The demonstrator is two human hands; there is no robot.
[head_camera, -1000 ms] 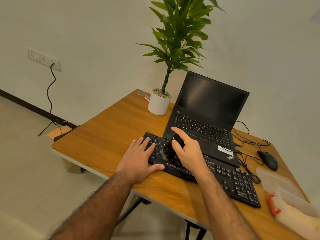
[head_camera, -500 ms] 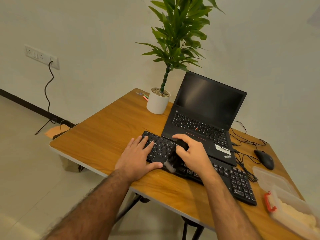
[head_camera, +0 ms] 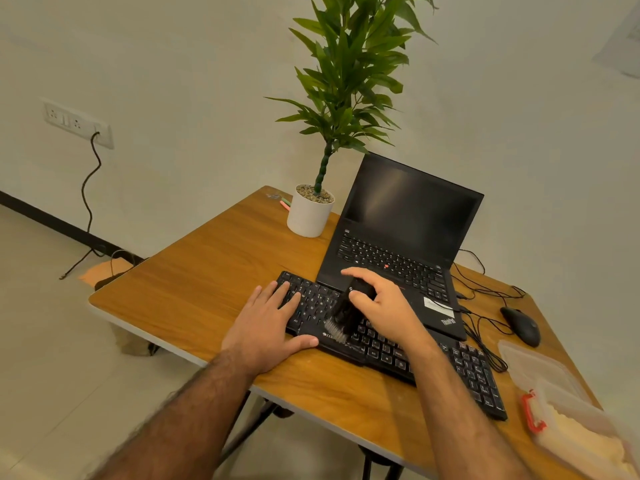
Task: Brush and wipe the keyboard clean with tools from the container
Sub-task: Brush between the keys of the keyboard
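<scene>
Left hand [head_camera: 266, 327] flat on keyboard [head_camera: 388, 344] | right hand [head_camera: 384, 306] gripping brush [head_camera: 346, 315], handle mostly hidden | container [head_camera: 568, 420] cut off

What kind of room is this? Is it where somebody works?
Probably a home or small office desk. A laptop, a separate keyboard and a mouse sit on a wooden table, with a potted plant by the wall.

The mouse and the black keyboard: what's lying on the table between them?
In the head view, loose black cables lie on the table between the mouse and the keyboard.
</scene>
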